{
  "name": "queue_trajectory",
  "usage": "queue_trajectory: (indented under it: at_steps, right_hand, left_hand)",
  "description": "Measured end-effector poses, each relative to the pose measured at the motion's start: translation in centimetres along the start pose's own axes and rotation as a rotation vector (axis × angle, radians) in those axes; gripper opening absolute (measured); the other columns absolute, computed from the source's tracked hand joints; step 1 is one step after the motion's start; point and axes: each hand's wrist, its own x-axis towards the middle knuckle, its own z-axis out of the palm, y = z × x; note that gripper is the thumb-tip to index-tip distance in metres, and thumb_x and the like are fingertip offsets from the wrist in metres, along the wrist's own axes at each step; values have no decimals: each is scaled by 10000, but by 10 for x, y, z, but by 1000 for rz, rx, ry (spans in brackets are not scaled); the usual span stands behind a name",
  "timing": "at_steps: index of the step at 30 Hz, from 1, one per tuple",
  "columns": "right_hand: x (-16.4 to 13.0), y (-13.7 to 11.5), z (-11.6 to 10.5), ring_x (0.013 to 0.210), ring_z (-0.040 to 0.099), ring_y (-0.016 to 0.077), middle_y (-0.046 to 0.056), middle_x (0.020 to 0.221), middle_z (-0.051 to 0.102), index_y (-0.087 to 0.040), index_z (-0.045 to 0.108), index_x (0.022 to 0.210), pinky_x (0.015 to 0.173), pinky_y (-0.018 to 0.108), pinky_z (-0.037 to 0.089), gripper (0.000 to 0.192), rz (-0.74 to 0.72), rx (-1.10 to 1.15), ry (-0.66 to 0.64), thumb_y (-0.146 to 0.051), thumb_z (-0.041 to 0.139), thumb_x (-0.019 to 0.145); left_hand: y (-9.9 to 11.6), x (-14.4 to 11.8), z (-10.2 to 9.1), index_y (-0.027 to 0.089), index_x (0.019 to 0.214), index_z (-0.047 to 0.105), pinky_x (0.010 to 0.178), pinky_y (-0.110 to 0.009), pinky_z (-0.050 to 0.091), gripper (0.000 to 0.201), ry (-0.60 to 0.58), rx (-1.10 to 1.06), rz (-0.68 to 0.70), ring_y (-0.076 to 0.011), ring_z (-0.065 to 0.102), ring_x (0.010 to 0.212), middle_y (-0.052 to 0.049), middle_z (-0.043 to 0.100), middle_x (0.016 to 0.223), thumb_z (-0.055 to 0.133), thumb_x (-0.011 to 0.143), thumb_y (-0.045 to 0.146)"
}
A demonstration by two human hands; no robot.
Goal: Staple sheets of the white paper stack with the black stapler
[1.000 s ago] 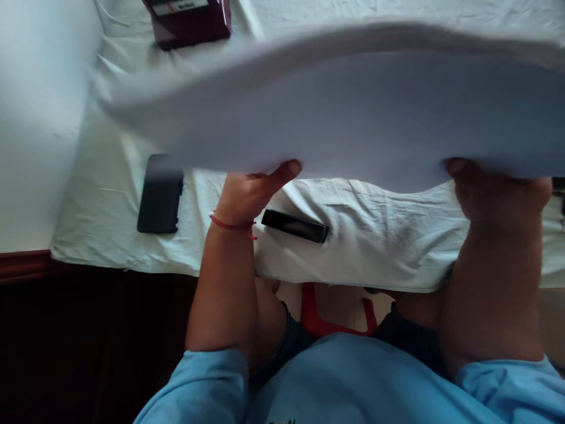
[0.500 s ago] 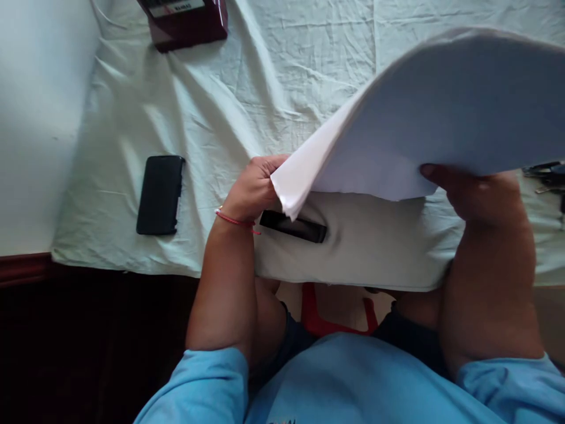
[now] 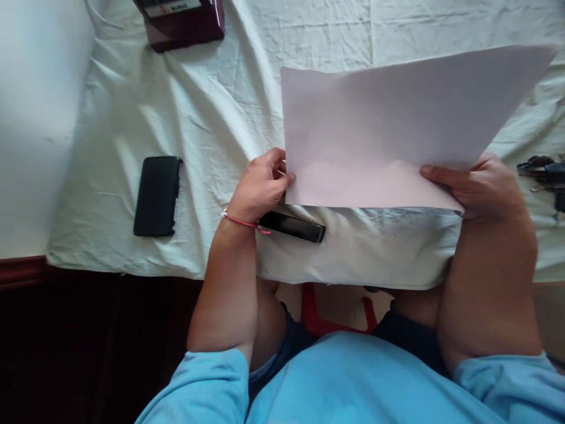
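Note:
A large white sheet of paper (image 3: pixel 375 129) is spread between my two hands above the cloth-covered table. My left hand (image 3: pixel 263 182) pinches its lower left corner, thumb on top and fingers underneath. At the lower right, my right hand (image 3: pixel 485 185) grips the sheet with the thumb lying on its face; the other fingers are mostly hidden behind it. Whether it is one sheet or more, I cannot tell. Just below the paper's near edge lies a black stapler-like bar (image 3: pixel 293 227), partly covered by my left wrist.
A black phone-like case (image 3: pixel 156 196) lies on the pale tablecloth (image 3: pixel 212 135) to the left. At the back left stands a dark red box (image 3: pixel 185 26). A bunch of keys (image 3: pixel 545 172) rests at the far right. Under the table edge shows a red stool (image 3: pixel 313 312).
The paper was curled and folded over at its left end; it has opened out flatter, with its face now towards me. My left hand now holds its lower left corner.

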Motion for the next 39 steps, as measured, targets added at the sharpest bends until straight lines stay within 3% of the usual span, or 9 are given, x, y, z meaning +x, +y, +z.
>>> queue_trajectory:
  at_steps: [3, 6, 9, 11, 13, 17, 22, 31, 39]
  right_hand:
    - [2, 3, -2, 818, 727, 199, 59, 922, 830, -178, 831, 809, 702, 330, 641, 419, 51, -31, 0, -261, 1043, 458]
    - [2, 4, -4, 834, 745, 187, 60, 969, 856, -173, 870, 841, 691, 279, 621, 403, 102, -51, -13, -255, 1041, 486]
    - [2, 4, -6, 821, 746, 179, 52, 967, 864, -176, 881, 852, 681, 265, 618, 394, 128, -40, 1, -231, 1036, 494]
    - [2, 5, -6, 816, 745, 173, 47, 964, 866, -178, 882, 855, 682, 260, 621, 393, 133, -32, 10, -219, 1038, 497]
    - [3, 6, -6, 817, 746, 170, 42, 968, 868, -180, 881, 857, 686, 257, 627, 402, 126, -18, 7, -212, 1043, 490]
    - [5, 9, -6, 819, 753, 162, 37, 965, 868, -178, 881, 859, 695, 247, 634, 433, 118, 4, 2, -209, 1048, 461]
    - [6, 12, -5, 838, 775, 167, 48, 994, 875, -164, 883, 878, 694, 235, 641, 458, 117, 36, -26, -207, 1053, 454]
    - [2, 6, -2, 830, 745, 165, 39, 948, 855, -167, 858, 840, 710, 263, 645, 377, 94, -6, 30, -189, 1030, 505]
    - [0, 2, -5, 807, 710, 148, 27, 935, 849, -182, 866, 824, 699, 258, 620, 321, 87, -20, 73, -158, 1007, 536]
  left_hand:
    - [14, -9, -4, 212, 1250, 760, 925, -403, 645, 423, 61, 193, -58, -257, 770, 970, -54, 812, 1044, 858, 840, 249]
    - [38, -27, -12, 225, 1267, 768, 1030, -442, 632, 388, 23, 280, 2, -304, 782, 1191, -104, 836, 1254, 872, 926, 377]
    - [58, -44, -23, 248, 1168, 799, 1183, -462, 575, 360, -293, 248, 173, -322, 749, 1313, -92, 832, 1305, 937, 925, 476]
    - [65, -50, -30, 255, 1158, 811, 1162, -428, 577, 320, -564, 230, 229, -307, 744, 1318, -87, 816, 1350, 937, 932, 442]
    - [66, -51, -33, 247, 1155, 799, 1072, -395, 589, 264, -692, 268, 211, -281, 753, 1227, -81, 805, 1304, 898, 953, 385]
    - [59, -45, -36, 231, 1077, 759, 947, -372, 553, 190, -560, 381, 154, -250, 722, 1025, -45, 773, 1092, 838, 939, 336]
    - [54, -42, -38, 239, 997, 764, 908, -379, 522, 188, -400, 372, 139, -240, 687, 945, -26, 744, 1000, 841, 882, 367]
    - [54, -42, -34, 248, 985, 815, 886, -386, 541, 259, -157, 238, -83, -255, 712, 960, -34, 790, 1014, 900, 787, 392]
    - [44, -40, -34, 253, 990, 836, 894, -391, 578, 274, -64, 184, -142, -260, 725, 981, -43, 816, 1048, 930, 768, 385]
